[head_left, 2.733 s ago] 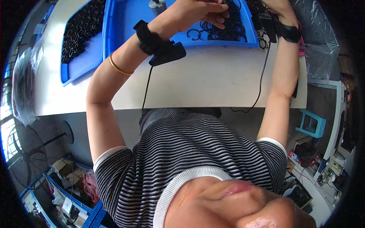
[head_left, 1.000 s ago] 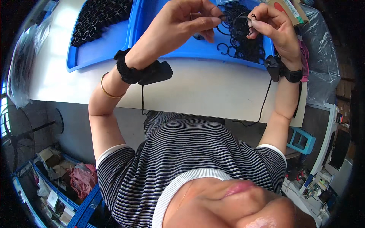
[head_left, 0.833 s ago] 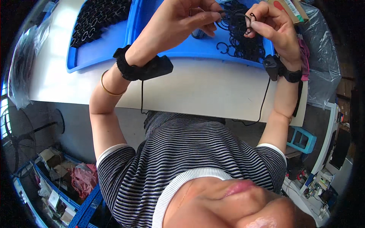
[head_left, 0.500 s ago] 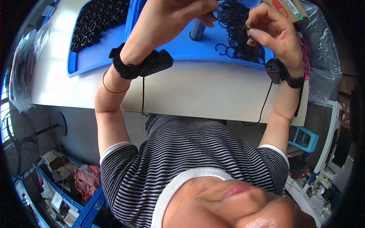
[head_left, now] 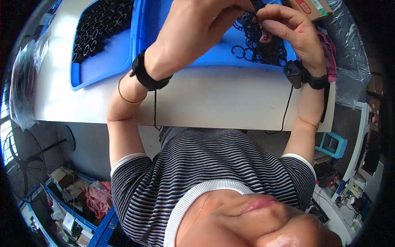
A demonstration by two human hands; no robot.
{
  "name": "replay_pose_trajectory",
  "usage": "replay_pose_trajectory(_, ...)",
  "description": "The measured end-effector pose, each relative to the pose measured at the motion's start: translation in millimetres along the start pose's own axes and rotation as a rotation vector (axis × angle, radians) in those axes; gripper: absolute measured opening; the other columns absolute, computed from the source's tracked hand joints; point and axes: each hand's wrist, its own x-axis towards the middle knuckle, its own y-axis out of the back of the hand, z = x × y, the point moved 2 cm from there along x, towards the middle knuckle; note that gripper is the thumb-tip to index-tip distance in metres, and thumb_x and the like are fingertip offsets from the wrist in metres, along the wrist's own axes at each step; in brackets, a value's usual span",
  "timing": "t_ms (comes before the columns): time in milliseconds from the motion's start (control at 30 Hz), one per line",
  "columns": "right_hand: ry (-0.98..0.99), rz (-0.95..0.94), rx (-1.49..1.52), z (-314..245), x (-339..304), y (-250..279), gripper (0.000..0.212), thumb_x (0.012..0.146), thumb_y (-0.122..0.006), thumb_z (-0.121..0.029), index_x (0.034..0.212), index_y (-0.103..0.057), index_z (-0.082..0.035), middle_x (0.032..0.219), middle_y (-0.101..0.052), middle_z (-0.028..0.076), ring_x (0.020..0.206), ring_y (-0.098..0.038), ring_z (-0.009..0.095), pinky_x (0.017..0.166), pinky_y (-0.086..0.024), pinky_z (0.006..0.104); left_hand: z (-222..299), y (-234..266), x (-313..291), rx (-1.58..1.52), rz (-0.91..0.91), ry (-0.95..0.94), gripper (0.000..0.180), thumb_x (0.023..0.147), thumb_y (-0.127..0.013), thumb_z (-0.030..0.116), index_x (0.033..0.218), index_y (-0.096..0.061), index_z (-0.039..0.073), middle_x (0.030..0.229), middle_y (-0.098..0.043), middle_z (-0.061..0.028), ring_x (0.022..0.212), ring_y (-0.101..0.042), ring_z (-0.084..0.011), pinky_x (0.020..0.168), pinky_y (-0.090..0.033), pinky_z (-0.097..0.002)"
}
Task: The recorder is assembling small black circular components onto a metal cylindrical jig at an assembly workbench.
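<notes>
Above the blue tray [head_left: 220, 57] of loose black retaining rings [head_left: 258, 46], left hand [head_left: 191, 33] and right hand [head_left: 302, 39] are close together; neither grip's state can be determined.

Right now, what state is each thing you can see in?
Left hand, partly out of frame, grip unclear
Right hand, curled, grip unclear
Left blue tray, part-filled, near end bare
Packed black rings, closely set
Right blue tray, part-filled
Loose black rings, heaped
Pink bundle, crumpled
</notes>
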Motion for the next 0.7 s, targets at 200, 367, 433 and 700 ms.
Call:
replay_pose_trajectory(200, 0.116, -0.065, -0.125, 26, 5, 13, 0.028, 0.1, -0.069, -0.016, 0.123, -0.068, 0.0, 0.11, -0.07, 0.006, 0.084, -0.067, 0.01, 0.077, -0.056, 0.0259, -5, -8, -3, -0.079, -0.035, 0.034, 0.022, 0.088, -0.072, -0.004, 0.109, -0.069, 0.002, 0.096, -0.065, -0.0125, 0.078, -0.069, -0.0282, 0.067, -0.056, -0.0365)
replay_pose_trajectory(367, 0.065, -0.096, -0.111, 27, 8, 21, 0.026, 0.101, -0.068, -0.018, 0.121, -0.069, -0.002, 0.108, -0.071, 0.004, 0.086, -0.067, 0.01, 0.077, -0.056, 0.0259, -8, -3, 1, -0.188, -0.147, -0.092, 0.037, 0.083, -0.076, -0.003, 0.118, -0.065, 0.004, 0.107, -0.065, -0.0119, 0.095, -0.07, -0.0297, 0.078, -0.059, -0.0373)
replay_pose_trajectory(433, 0.072, -0.11, -0.109, 28, 10, 19, 0.026, 0.101, -0.068, -0.019, 0.121, -0.069, -0.002, 0.108, -0.071, 0.004, 0.086, -0.067, 0.01, 0.077, -0.057, 0.0258, -12, -3, 3, -0.16, -0.195, -0.1, 0.042, 0.081, -0.078, -0.003, 0.12, -0.064, 0.004, 0.11, -0.066, -0.0117, 0.1, -0.07, -0.0301, 0.081, -0.06, -0.0384)
replay_pose_trajectory(700, 0.06, 0.015, -0.134, 23, 8, 31, 0.022, 0.1, -0.069, -0.016, 0.116, -0.072, -0.002, 0.103, -0.071, 0.002, 0.083, -0.066, 0.009, 0.075, -0.056, 0.0247, -30, 28, 11, 0.005, -0.177, -0.028, 0.06, 0.074, -0.087, 0.006, 0.13, -0.064, 0.005, 0.111, -0.069, -0.0082, 0.096, -0.067, -0.0216, 0.086, -0.056, -0.0341)
